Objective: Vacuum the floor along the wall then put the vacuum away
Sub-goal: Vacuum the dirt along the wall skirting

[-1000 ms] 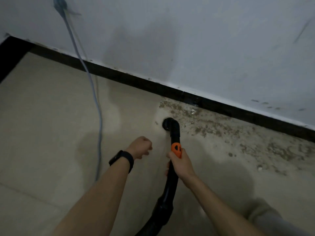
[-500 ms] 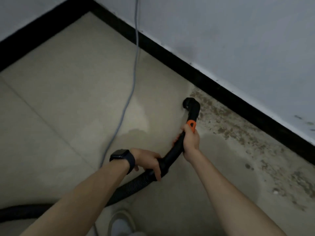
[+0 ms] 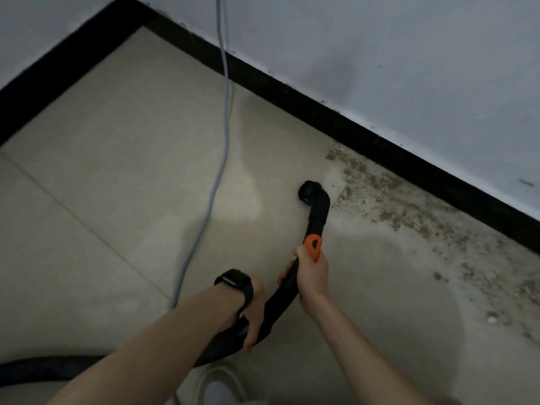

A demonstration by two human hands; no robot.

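One black vacuum hose points its bent nozzle at the floor near the black skirting, beside a band of brown dirt along the wall. Two hands hold it. The right hand curls round the tube below an orange tab. The left hand, with one watch on its wrist, wraps the ribbed part. One grey cable trails down the wall and over the floor. The hose is cut off at the left, and one shoe is partly visible.
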